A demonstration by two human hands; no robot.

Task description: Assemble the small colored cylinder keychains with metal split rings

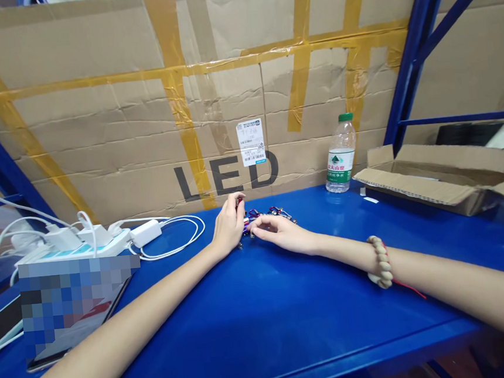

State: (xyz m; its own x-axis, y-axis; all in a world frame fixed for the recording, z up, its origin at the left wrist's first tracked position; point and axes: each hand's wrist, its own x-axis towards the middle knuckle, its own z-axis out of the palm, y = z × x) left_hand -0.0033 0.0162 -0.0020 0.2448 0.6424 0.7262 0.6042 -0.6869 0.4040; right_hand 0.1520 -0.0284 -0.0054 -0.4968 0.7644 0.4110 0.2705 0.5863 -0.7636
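Note:
Both arms reach forward over the blue shelf top. My left hand stands on its edge with curled fingers, and a bit of red shows at its fingertips. Just to its right, my right hand is bent with thumb and fingers drawn together; what they hold, if anything, is too small to make out. Between and behind the hands lies a small heap of blue, purple and red pieces with shiny metal ends, partly hidden by the fingers. A beaded bracelet circles my right wrist.
A water bottle with a green cap stands at the back right, beside an open cardboard box. On the left are a power strip, a white charger with cables, and a tablet. A large LED carton closes off the back.

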